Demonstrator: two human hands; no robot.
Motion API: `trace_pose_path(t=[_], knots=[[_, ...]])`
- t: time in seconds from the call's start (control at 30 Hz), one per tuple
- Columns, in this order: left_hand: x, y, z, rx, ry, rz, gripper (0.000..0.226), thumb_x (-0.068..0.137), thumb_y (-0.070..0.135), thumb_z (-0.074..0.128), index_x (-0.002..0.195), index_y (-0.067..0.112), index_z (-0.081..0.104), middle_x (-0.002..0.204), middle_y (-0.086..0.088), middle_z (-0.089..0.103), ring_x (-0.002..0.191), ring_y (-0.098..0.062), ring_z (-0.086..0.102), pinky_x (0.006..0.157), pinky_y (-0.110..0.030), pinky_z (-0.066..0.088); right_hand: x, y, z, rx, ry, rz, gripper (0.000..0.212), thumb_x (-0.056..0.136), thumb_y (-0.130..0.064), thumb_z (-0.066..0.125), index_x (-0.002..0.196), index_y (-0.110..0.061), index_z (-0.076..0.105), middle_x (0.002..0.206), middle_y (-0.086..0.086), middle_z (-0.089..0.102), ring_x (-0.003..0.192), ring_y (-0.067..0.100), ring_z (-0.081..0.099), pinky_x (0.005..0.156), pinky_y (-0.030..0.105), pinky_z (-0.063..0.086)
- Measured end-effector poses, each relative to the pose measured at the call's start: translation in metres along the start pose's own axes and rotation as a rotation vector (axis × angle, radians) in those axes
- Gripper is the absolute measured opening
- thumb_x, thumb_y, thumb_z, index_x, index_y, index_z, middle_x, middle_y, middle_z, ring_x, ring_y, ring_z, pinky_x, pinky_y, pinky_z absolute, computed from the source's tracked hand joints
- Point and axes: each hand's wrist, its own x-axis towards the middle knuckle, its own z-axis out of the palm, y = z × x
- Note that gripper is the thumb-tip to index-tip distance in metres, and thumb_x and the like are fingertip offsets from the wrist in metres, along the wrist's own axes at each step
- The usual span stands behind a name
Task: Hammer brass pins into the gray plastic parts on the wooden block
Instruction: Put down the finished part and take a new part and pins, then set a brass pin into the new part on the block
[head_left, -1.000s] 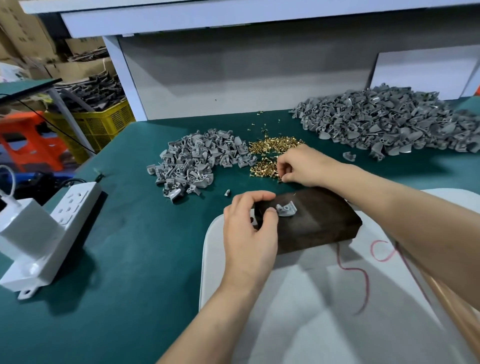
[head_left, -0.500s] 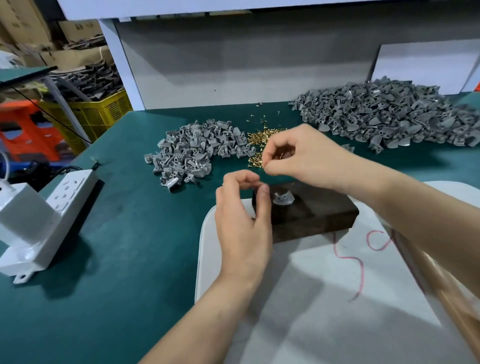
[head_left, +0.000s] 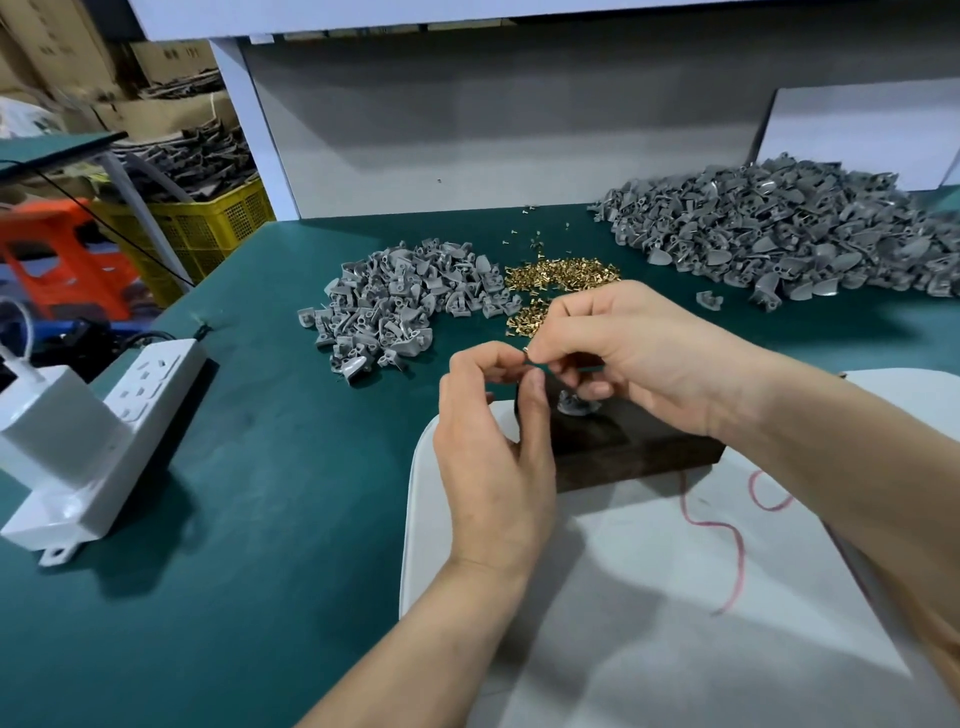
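A dark wooden block (head_left: 631, 449) lies on a white pad (head_left: 649, 597). One gray plastic part (head_left: 575, 404) sits on the block's top, partly hidden under my right hand. My right hand (head_left: 628, 353) hovers above the block and pinches a small brass pin (head_left: 526, 350) between thumb and forefinger. My left hand (head_left: 493, 441) is raised at the block's left end, its curled thumb and forefinger meeting the right fingertips at the pin. Loose brass pins (head_left: 558, 275) lie in a heap behind the hands.
A small pile of gray parts (head_left: 395, 306) lies left of the pins; a large pile (head_left: 789, 234) lies at the back right. A white power strip (head_left: 104, 436) with a plugged-in adapter sits at the left. A red thread (head_left: 727, 540) crosses the pad. No hammer shows.
My right hand left the pin heap and came back over the block with a pin. My left hand let go of the gray part and rose to meet it.
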Motion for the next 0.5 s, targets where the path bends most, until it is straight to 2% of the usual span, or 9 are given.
trace_pose_path(t=[0.23, 0.4, 0.5], knots=[[0.0006, 0.0016, -0.0003, -0.005, 0.019, -0.022, 0.022, 0.089, 0.016, 0.057, 0.095, 0.034, 0.044, 0.092, 0.012, 0.058, 0.084, 0.0, 0.054, 0.078, -0.004, 0.033, 0.0004, 0.0011, -0.0018, 0.011, -0.056, 0.03, 0.018, 0.078, 0.002, 0.064, 0.063, -0.003, 0.056, 0.057, 0.005, 0.052, 0.048, 0.009, 0.044, 0.035, 0.015, 0.03], [0.0006, 0.0031, -0.0014, 0.005, -0.003, -0.002, 0.025, 0.09, 0.018, 0.056, 0.093, 0.04, 0.044, 0.092, 0.014, 0.059, 0.087, -0.007, 0.057, 0.079, -0.006, 0.035, -0.0003, 0.0024, -0.0065, 0.021, -0.077, 0.025, 0.013, 0.078, 0.0, 0.065, 0.067, -0.001, 0.06, 0.057, 0.005, 0.054, 0.048, 0.009, 0.047, 0.037, 0.014, 0.033], [0.0004, 0.0036, -0.0019, -0.001, -0.002, 0.009, 0.02, 0.092, 0.017, 0.055, 0.094, 0.036, 0.047, 0.092, 0.01, 0.06, 0.086, -0.007, 0.056, 0.08, -0.007, 0.035, -0.0013, 0.0029, -0.0098, 0.014, -0.083, 0.01, 0.01, 0.08, -0.001, 0.065, 0.07, 0.0, 0.064, 0.061, 0.006, 0.057, 0.049, 0.009, 0.048, 0.039, 0.014, 0.034]])
